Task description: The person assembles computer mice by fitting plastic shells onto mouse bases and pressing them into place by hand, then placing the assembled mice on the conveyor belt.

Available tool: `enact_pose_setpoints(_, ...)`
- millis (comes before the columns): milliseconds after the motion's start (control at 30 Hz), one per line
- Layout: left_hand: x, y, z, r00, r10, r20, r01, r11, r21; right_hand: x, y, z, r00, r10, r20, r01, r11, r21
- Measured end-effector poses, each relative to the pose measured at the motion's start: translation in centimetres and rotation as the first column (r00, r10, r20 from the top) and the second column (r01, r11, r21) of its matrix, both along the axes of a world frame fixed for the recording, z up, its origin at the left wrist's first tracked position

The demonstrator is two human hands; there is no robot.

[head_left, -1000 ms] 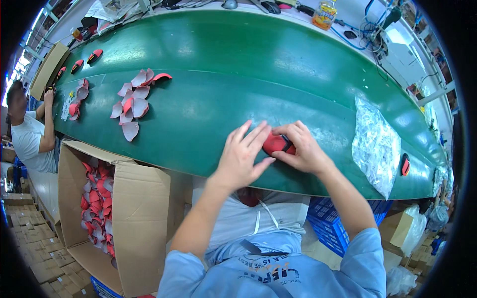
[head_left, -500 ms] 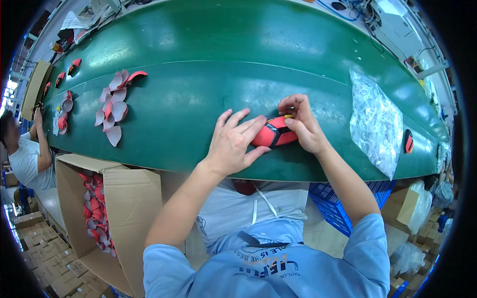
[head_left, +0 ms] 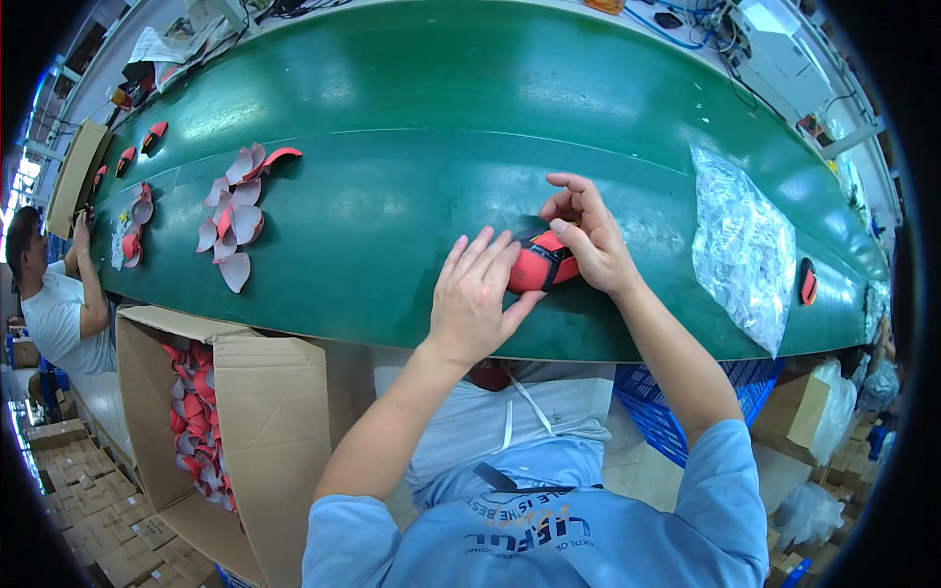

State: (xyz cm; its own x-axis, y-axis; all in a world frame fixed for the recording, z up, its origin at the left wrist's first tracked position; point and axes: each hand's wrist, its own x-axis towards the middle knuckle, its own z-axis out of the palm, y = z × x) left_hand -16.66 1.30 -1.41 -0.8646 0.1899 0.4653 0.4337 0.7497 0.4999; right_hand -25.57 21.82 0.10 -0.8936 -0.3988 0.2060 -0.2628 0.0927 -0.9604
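A red and black computer mouse (head_left: 545, 265) lies on the green table in front of me. My left hand (head_left: 477, 289) is closed over its left end, fingers along the top and thumb against the near side. Over its right end is my right hand (head_left: 591, 235), its fingers loosely curled and its thumb apart from the raised index finger. I make out nothing between those fingertips. The mouse's right end is partly hidden by that hand. To the left lie loose curved shell pieces (head_left: 235, 220), red outside and greyish inside, in an overlapping cluster.
A clear plastic bag (head_left: 742, 250) lies to the right, with another red and black mouse (head_left: 807, 282) beyond it. An open cardboard box (head_left: 274, 412) of red shells stands below the table's left edge, near a blue crate (head_left: 652, 412). A co-worker (head_left: 64, 304) sits far left.
My right hand has lifted slightly and its thumb has moved off the mouse's top. The yellow bit beside it no longer shows. My left hand remains on the mouse.
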Motion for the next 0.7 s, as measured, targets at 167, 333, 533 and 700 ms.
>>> enact_pose_setpoints(167,-0.7,0.3,0.2,1.0,0.024,0.006,-0.024,1.0,-0.007,-0.7,0.2,0.5,0.998,0.038,0.059,-0.038,0.999,0.009)
enact_pose_setpoints(333,-1.0,-0.9,0.1,0.999,0.013,-0.036,-0.008,0.99,0.139,-1.1,-1.1,-1.0,0.907,0.217,-0.36,-0.04,0.897,0.44)
enact_pose_setpoints(533,-1.1,2.3,-3.7,0.998,-0.015,0.062,0.004,0.985,0.174,-0.1,3.3,1.2,0.791,0.469,-0.392,-0.042,0.682,0.73)
enact_pose_setpoints(700,1.5,2.5,-2.6,0.989,-0.005,0.15,-0.088,0.793,0.603,0.9,0.7,-2.5,0.929,-0.119,-0.349,0.154,0.985,0.076)
